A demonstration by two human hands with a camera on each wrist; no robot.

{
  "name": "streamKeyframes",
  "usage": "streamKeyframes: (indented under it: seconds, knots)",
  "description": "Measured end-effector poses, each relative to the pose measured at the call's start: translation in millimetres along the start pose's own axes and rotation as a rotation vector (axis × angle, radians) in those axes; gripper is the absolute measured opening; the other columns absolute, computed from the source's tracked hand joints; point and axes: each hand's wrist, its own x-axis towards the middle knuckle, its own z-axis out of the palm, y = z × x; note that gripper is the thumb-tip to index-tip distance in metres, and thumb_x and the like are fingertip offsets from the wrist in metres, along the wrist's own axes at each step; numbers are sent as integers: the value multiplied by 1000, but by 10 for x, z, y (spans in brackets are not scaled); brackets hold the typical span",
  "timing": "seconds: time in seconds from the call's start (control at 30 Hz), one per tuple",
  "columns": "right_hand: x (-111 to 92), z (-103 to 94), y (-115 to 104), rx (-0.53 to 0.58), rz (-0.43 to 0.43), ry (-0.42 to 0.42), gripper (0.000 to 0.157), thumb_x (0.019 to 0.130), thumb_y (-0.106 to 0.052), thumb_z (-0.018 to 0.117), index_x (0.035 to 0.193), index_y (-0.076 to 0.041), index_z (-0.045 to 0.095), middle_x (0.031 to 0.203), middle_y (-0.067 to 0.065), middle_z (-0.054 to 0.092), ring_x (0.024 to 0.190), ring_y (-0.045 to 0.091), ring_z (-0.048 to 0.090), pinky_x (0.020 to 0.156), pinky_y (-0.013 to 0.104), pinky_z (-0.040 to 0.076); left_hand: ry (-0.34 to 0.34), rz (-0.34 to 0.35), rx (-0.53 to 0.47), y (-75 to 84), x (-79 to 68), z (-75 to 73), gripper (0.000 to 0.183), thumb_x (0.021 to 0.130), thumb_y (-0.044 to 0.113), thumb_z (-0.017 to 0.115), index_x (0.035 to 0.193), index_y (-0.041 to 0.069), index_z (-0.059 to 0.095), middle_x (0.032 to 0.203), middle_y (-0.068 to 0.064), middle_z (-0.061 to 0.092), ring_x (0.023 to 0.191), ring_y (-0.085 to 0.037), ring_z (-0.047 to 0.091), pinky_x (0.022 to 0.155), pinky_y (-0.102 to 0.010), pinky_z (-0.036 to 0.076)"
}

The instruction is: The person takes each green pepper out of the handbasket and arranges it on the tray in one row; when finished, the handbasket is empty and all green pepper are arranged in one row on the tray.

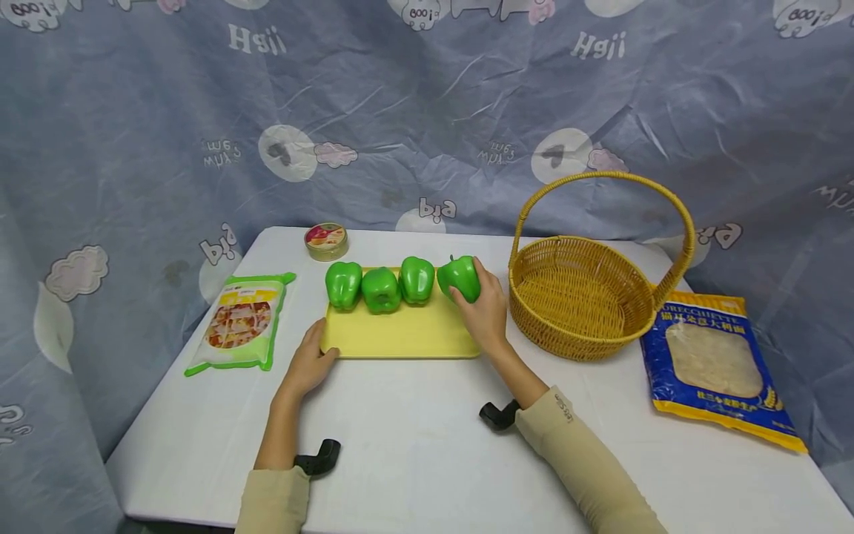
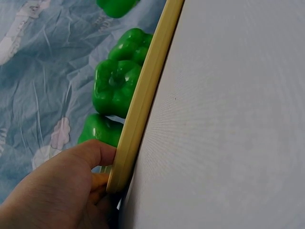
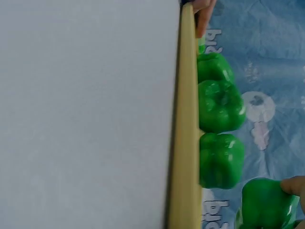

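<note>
A flat yellow tray (image 1: 400, 334) lies on the white table. Three green bell peppers stand in a row along its back: a left one (image 1: 344, 285), a middle one (image 1: 381, 291) and a right one (image 1: 416, 280). My left hand (image 1: 310, 362) grips the tray's near left corner, thumb at the front edge (image 2: 125, 157). Over the tray's right end, my right hand (image 1: 485, 310) holds another green bell pepper (image 1: 460, 278) between thumb and fingers. In the right wrist view that held pepper (image 3: 267, 204) appears raised, apart from the others.
Right of the tray stands a wicker basket (image 1: 567, 348) with a tall handle. Beyond it lies a blue and yellow pasta bag (image 1: 714, 363). A green and white food packet (image 1: 242, 322) lies at left, and a round tin (image 1: 326, 242) sits at the back. A patterned curtain (image 1: 427, 133) hangs behind.
</note>
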Motion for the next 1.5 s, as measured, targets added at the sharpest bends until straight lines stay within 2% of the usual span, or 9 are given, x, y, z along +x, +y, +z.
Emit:
streamKeyframes:
  seconds: [0.23, 0.47, 0.73, 0.97, 1.33, 1.5]
  knots:
    - [64, 273, 145, -29, 175, -30, 70, 80, -30, 71, 140, -9, 41, 124, 20, 50, 105, 34, 52, 81, 49, 46, 2, 0, 0, -9, -4, 3, 69, 89, 13, 49, 145, -7, 13, 148, -24, 16, 136, -38, 15, 109, -48, 15]
    - [111, 410, 198, -39, 254, -55, 71, 81, -31, 70, 141, -10, 38, 128, 21, 47, 108, 36, 51, 83, 50, 46, 3, -2, 5, -9, 4, -3, 69, 89, 13, 49, 145, -6, 13, 148, -24, 15, 136, -38, 16, 109, -48, 15]
    - [93, 469, 177, -33, 223, -61, 73, 82, -26, 70, 143, -7, 34, 131, 18, 48, 112, 34, 50, 90, 48, 44, 0, -12, 3, 9, -3, -13, 69, 89, 14, 50, 145, -5, 13, 149, -23, 15, 136, -37, 15, 109, -47, 15]
    - [45, 473, 141, -6, 178, -90, 77, 82, -23, 70, 144, -4, 29, 139, 24, 37, 117, 40, 46, 94, 50, 41, -2, -10, 5, -5, 10, -6, 69, 90, 14, 49, 145, -6, 13, 149, -23, 15, 136, -37, 15, 109, -48, 15]
    - [18, 478, 152, 1, 156, -74, 76, 82, -22, 71, 144, -4, 31, 140, 18, 39, 118, 36, 47, 95, 47, 41, -5, -12, 6, -1, 6, 3, 68, 90, 15, 48, 145, -5, 13, 149, -23, 15, 136, -37, 15, 109, -48, 15]
    - [0, 443, 134, -1, 152, -70, 76, 81, -23, 72, 144, -6, 32, 140, 22, 38, 120, 37, 45, 97, 47, 39, 3, -8, 11, -5, 6, 4, 68, 90, 14, 48, 145, -5, 14, 149, -23, 16, 136, -37, 16, 109, -48, 16]
